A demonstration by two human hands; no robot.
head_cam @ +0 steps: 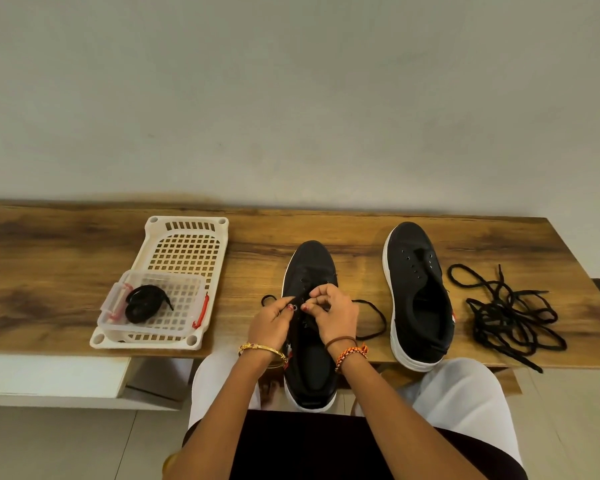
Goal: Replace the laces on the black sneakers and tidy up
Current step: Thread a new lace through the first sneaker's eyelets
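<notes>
The near sneaker [309, 268] lies lengthwise at the front edge of the surface [66, 271], heel overhanging toward the person. A new black lace [373, 318] passes through its eyelet rows, with one loop showing left of the shoe and a longer loop trailing on the right.

The left hand [269, 323] and right hand [335, 311] meet over the eyelets. Each grip is curled, pinching the lace at the fingertips; the exact eyelet being threaded is too small to tell.

The second sneaker [418, 296] stands just beside it to the right, unlaced, eyelets bare. A tangled pile of laces [510, 315] lies further right.

To the left, a white basket [187, 251] holds a clear box [187, 299] containing a coiled lace [144, 303].

Step in hand: lacing the first sneaker, judged early in the rows. The next move calls for feeding the tip through the next eyelet and drawing both ends even.
</notes>
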